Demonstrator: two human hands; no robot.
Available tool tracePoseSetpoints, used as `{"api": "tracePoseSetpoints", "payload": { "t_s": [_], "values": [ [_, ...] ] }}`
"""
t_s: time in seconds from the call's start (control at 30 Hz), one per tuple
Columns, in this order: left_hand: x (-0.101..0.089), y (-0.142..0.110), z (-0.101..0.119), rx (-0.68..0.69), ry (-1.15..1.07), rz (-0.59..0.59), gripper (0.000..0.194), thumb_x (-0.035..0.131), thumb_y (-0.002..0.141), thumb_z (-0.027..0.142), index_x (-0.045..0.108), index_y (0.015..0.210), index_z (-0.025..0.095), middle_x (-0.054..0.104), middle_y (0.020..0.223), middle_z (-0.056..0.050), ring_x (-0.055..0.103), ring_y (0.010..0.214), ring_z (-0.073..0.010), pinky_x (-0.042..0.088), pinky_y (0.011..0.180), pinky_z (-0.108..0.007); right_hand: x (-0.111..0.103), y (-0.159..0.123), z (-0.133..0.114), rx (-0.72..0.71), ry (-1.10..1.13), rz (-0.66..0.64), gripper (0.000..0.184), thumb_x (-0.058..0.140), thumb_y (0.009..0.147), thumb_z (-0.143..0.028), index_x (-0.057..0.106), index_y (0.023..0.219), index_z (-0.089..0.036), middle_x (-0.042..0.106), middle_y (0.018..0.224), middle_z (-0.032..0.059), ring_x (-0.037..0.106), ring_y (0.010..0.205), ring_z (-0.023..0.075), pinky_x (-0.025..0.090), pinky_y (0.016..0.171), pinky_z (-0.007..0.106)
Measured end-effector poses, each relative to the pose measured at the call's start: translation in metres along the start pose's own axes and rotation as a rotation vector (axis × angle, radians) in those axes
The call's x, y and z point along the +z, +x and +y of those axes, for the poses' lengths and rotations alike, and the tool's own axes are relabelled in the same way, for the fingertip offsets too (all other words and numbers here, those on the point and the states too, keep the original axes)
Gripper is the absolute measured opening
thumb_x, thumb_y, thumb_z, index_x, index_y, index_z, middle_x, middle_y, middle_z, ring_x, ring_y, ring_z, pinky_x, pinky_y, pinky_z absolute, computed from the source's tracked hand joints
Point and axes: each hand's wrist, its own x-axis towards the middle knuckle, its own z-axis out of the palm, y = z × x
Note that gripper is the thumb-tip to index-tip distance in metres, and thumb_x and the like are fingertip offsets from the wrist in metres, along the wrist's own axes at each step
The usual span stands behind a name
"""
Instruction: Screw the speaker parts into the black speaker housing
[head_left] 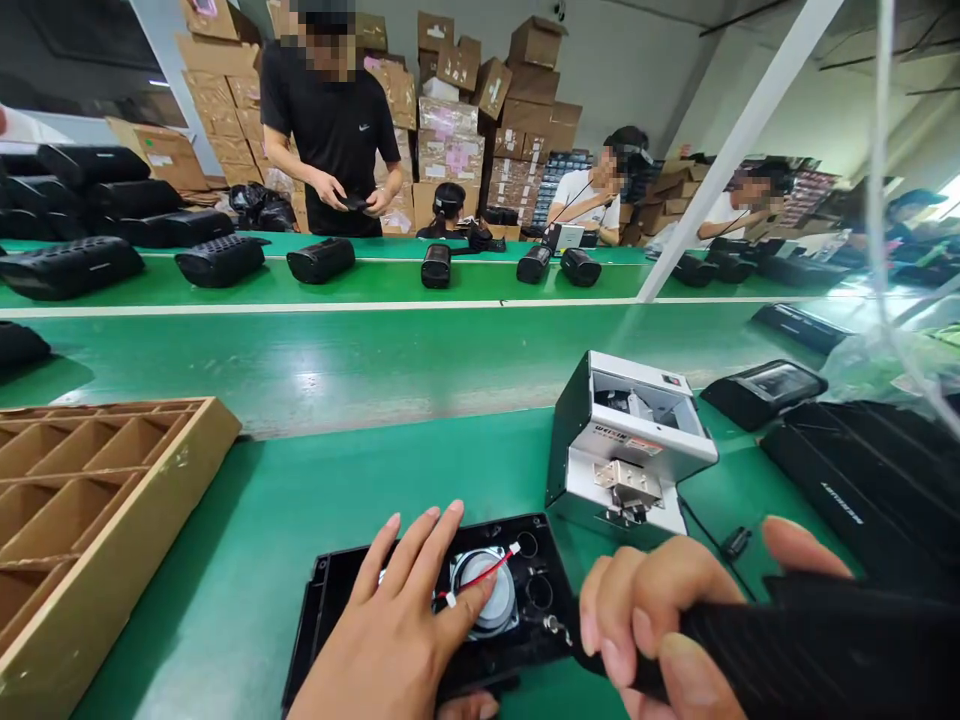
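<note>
Right hand (660,625) wraps its grip around a black ribbed handle (810,645); just left of that grip, the left hand (397,625) lies open-fingered on a black plastic speaker panel (337,600) on the green tabletop (247,530).

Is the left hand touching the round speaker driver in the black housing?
Touching. The head view shows the left hand lying on the black housing, fingertips resting on the speaker driver beside its red wire.

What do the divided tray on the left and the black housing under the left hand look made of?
Divided tray: looks like brown cardboard, matte, with raw-edged partitions. Black housing under the left hand: likely moulded plastic, slightly glossy, with formed round openings.
</note>
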Motion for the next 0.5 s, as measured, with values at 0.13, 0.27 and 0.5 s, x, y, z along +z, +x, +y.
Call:
{"api": "tracePoseSetpoints", "payload": {
  "t_s": [0.13,0.27,0.5],
  "values": [
    [-0.005,0.002,0.003,-0.040,-0.041,-0.010,0.087,0.099,0.052,0.067,0.078,0.128,0.031,0.069,0.137,-0.034,0.075,0.116,-0.0466,0.067,0.082,-0.062,0.002,-0.007,0.012,0.001,-0.009,-0.024,0.056,0.065,0.107,-0.026,0.039,0.153,-0.044,0.057,0.075,-0.0065,0.056,0.053,0.0138,0.052,0.052,0.030],
    [-0.003,0.003,0.003,-0.059,-0.067,-0.016,0.090,0.102,0.046,0.063,0.078,0.127,0.032,0.071,0.135,-0.033,0.076,0.113,-0.0478,0.067,0.080,-0.063,0.002,-0.009,0.020,0.008,-0.012,-0.028,0.058,0.064,0.107,-0.026,0.037,0.155,-0.043,0.056,0.077,-0.0065,0.057,0.054,0.0137,0.053,0.052,0.030],
    [-0.001,0.000,0.005,-0.101,-0.136,-0.090,0.090,0.104,0.048,0.057,0.077,0.131,0.032,0.067,0.141,-0.033,0.074,0.116,-0.0504,0.066,0.084,-0.067,0.007,-0.016,0.027,-0.001,-0.069,0.002,0.053,0.063,0.106,-0.028,0.039,0.151,-0.041,0.054,0.074,-0.0066,0.052,0.050,0.0148,0.050,0.048,0.031]
  ]
}}
